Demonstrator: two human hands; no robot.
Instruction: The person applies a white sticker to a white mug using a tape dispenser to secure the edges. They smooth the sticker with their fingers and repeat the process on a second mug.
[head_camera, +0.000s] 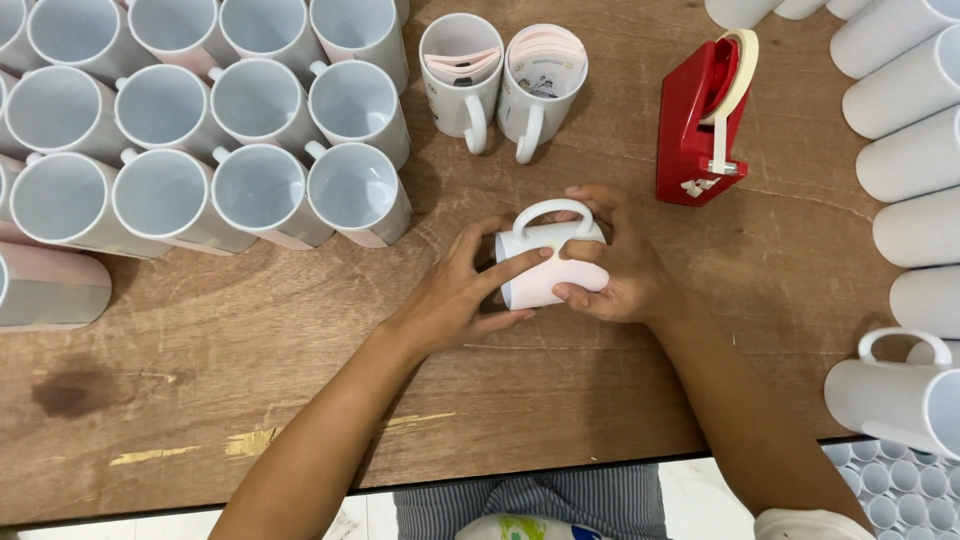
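A worn brown wooden tabletop (250, 360) fills the view, scuffed with pale yellowish scratches near its front edge and a dark stain toward the left. In the middle of it lies a white ceramic mug wrapped in a pale pink sheet (548, 268), turned on its side with its white loop handle pointing up and away from the person. The left hand (455, 295) clasps the mug from the left, its index finger stretched across the pink wrap and its thumb hooked over the top near the rim. The right hand (615, 265) grips the mug from the right, fingers curled around its body and pressing on the wrap, one fingertip beside the handle.

Beyond the hands, near the table's far edge, stand two upright white mugs with rolled pink sheets tucked inside (503, 75), their handles facing the person. To the right of them, close to the right hand, sits a red plastic tape dispenser carrying a roll of cream tape (700, 125). A packed cluster of empty white mugs standing upright (210, 130) covers the upper left of the table. Along the right edge a row of white mugs lying on their sides (905, 150) runs down the table.
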